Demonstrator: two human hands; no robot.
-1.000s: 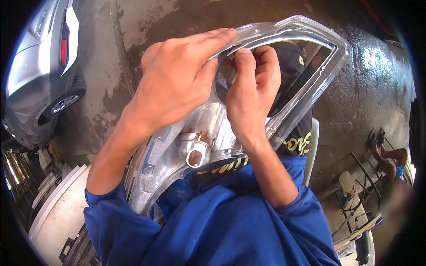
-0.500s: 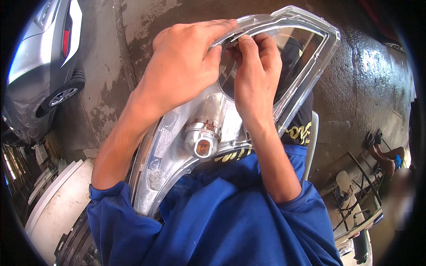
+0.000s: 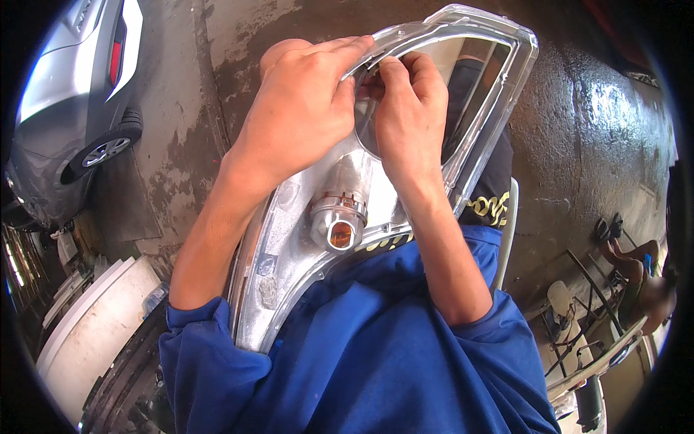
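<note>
A silvery, clear-edged car headlight housing (image 3: 289, 235) lies across my lap, its wide framed end pointing away to the upper right. In its lower part is a round chrome socket (image 3: 338, 220) with an amber insert. My left hand (image 3: 300, 108) is closed over the far left rim, fingers on top and thumb at the inner edge. Beside it, my right hand (image 3: 410, 119) reaches into the large opening, thumb and fingers pinched at the inner edge of the rim. A thin sliver shows near those fingertips; my fingers hide what it is.
A grey car (image 3: 72, 101) stands at the far left on the stained concrete floor (image 3: 173, 87). White curved panels (image 3: 101, 311) are stacked at the lower left. To the right are a metal frame (image 3: 593, 289) and another person (image 3: 632, 267). A pale chair edge (image 3: 510, 239) shows beside me.
The view has shifted slightly. The framed end of the housing and both hands sit a little farther left in the picture; their grips look the same.
</note>
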